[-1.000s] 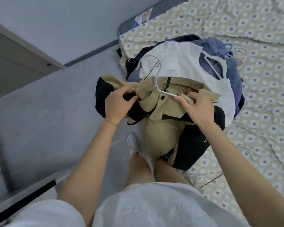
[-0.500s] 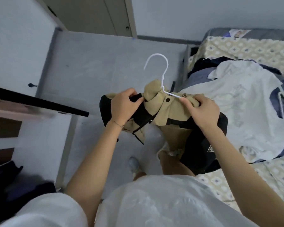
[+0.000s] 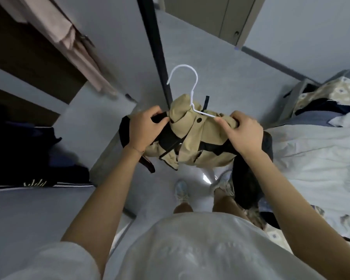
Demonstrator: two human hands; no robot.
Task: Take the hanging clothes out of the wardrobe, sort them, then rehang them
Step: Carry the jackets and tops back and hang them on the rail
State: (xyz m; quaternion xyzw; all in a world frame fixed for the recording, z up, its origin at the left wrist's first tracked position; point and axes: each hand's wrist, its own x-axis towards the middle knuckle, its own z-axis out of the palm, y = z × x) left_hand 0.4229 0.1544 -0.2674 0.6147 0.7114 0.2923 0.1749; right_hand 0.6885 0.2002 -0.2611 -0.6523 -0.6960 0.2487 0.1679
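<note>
Centre: a jacket (image 3: 198, 142) on a hanger (image 3: 192, 91), held between the left hand (image 3: 143, 130) at its left shoulder and the right hand (image 3: 245, 134) at its right. The hanger's hook rises from the collar on the side away from the person. Left: the wardrobe (image 3: 28, 63), with a hung garment (image 3: 75, 41) in its upper part and a pile of clothes (image 3: 28, 154) lower down. Its door (image 3: 154, 43) stands edge-on just behind the jacket. Right: the bed (image 3: 335, 89), with a heap of clothes (image 3: 311, 158) on it. Below the jacket: the person's feet (image 3: 181, 190) on the floor (image 3: 220, 67).
</note>
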